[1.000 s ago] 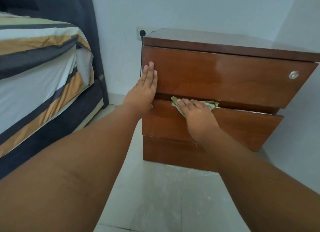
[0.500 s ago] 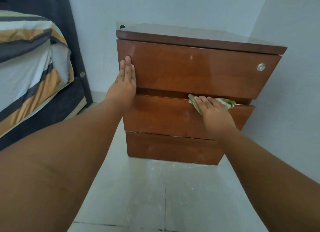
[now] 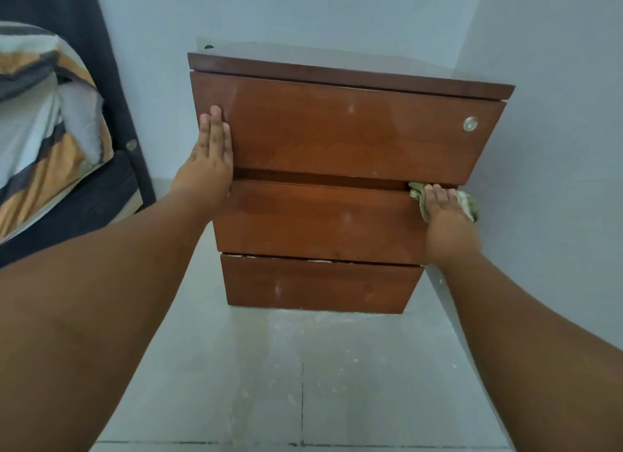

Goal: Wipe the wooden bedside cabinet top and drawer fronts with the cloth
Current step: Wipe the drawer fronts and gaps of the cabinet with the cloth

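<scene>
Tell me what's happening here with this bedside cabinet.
A person is wiping the wooden bedside cabinet. Their right hand presses a green cloth against the right end of the middle drawer front, near its top edge. Their left hand rests flat on the left end of the top drawer front.

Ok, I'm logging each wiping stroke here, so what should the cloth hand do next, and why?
Probably lower the right hand slightly and sweep the cloth leftward across the middle drawer front. The cloth sits at that front's upper right corner, with no wood further right, and pale smudges show lower on it. The left hand lies flat on the top drawer front.
</scene>
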